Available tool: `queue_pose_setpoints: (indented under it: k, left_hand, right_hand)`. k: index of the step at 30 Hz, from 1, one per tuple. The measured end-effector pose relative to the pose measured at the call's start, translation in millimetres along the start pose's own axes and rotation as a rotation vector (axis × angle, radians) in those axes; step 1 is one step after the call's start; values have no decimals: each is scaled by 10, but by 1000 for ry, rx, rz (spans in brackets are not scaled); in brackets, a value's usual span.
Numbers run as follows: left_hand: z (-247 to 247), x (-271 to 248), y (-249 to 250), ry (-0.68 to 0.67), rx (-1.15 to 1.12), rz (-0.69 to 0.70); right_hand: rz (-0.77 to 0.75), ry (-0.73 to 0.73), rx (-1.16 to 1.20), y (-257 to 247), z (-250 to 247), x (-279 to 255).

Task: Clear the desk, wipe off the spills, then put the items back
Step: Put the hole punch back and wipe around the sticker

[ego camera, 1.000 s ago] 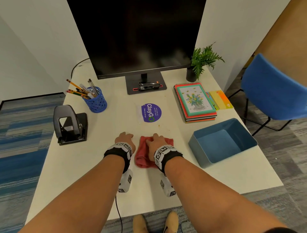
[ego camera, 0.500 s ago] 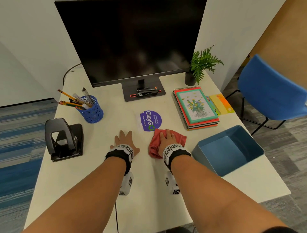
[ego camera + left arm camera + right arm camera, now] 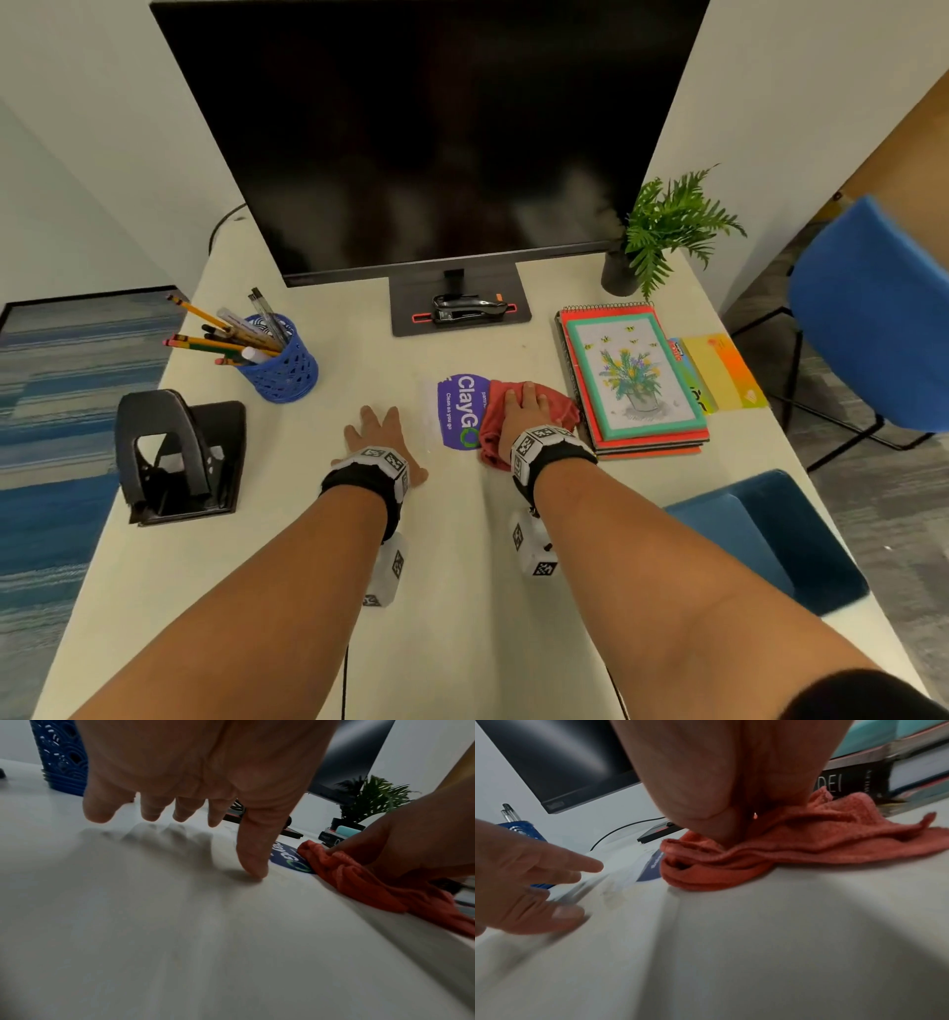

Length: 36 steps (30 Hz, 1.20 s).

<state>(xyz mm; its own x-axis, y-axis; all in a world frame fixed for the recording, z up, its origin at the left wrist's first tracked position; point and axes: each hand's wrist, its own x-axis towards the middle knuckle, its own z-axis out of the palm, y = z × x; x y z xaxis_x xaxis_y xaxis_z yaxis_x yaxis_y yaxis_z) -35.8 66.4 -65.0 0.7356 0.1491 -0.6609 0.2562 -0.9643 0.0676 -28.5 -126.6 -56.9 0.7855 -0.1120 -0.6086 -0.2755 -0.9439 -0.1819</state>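
Observation:
A crumpled red cloth lies on the white desk, partly over a purple ClayGo sticker and against a stack of notebooks. My right hand presses flat on the cloth with straight fingers. My left hand rests open on the bare desk left of the sticker, fingers spread, thumb tip touching the surface.
A blue pencil cup and a black hole punch stand on the left. A monitor with a stapler on its base is behind. A potted plant, a blue bin and a blue chair are on the right.
My right hand has slid the cloth away from me and to the right, up to the sticker and the notebooks. My left hand has also moved forward on the desk.

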Motion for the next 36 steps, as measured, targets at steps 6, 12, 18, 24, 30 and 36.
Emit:
queue_pose_setpoints:
  k: [6,12,18,24,30,36]
  left_hand:
    - [-13,52,82,16,-9,-52]
    - [28,91,104,28,-54,-79]
    - [37,83,102,44,-59,-80]
    - [13,50,145,49,-44,-91]
    - [-23,11,143,31,-58,-89]
    - [3,23,133,31,-46,-94]
  right_hand:
    - [-33,9,-7,-33,-208,357]
    - [-32,31,-38,-119,-404,623]
    - [-100,18,-98,-364,-525,768]
    - [-292,-42,-187,-358,-398,677]
    - [-75,9,-59,-210,-476,750]
    - [-241,-35,-192,-371,-481,765]
